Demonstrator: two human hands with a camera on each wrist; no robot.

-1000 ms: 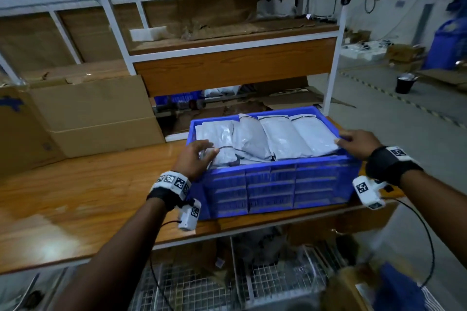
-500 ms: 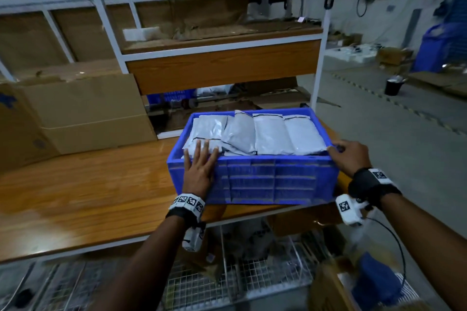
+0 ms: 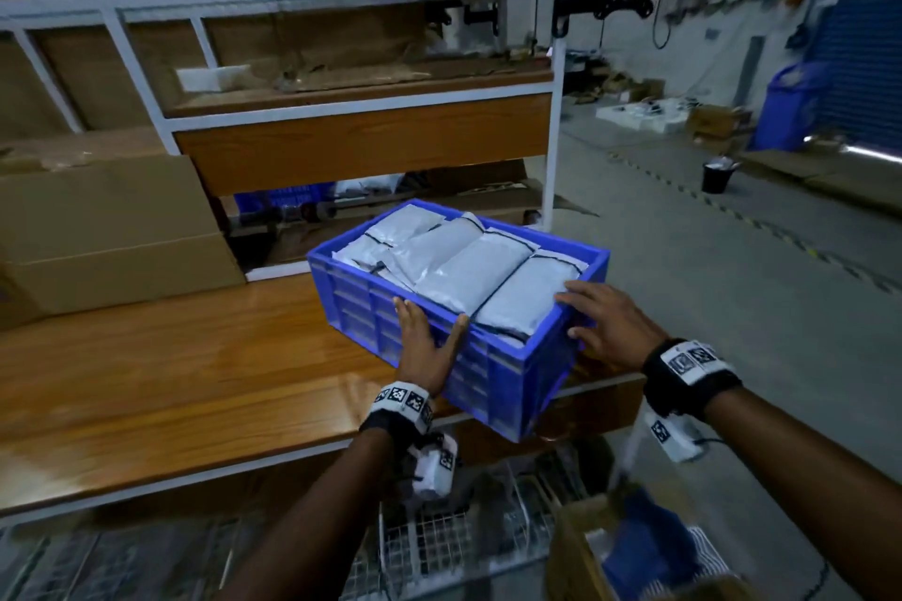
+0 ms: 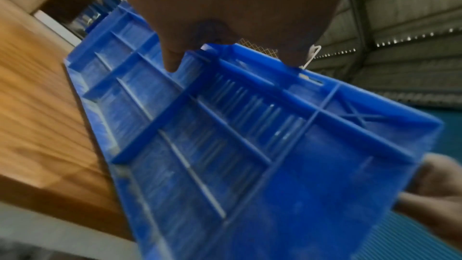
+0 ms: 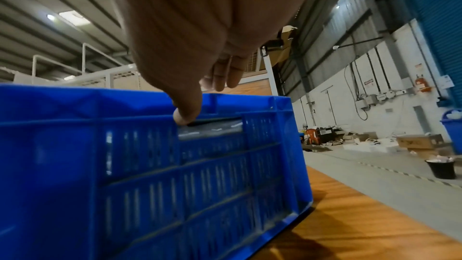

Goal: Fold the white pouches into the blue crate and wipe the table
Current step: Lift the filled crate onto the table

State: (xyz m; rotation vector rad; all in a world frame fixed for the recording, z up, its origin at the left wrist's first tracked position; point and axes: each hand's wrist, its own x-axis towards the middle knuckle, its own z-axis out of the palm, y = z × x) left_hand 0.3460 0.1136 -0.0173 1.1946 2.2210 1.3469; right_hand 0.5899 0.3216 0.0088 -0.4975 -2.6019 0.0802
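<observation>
Both hands on blue crate (image 3: 493, 381) at table (image 3: 195, 386) edge.
Left hand (image 3: 422, 347) flat, fingers straight against near wall; right hand (image 3: 605, 322) spread over end rim, thumb at handle slot. White pouches (image 3: 468, 268) fill crate.

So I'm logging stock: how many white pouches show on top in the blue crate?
4, side by side in the blue crate: far-left pouch, second pouch, third pouch, right-end pouch beside the right hand. More may lie hidden underneath.
</observation>
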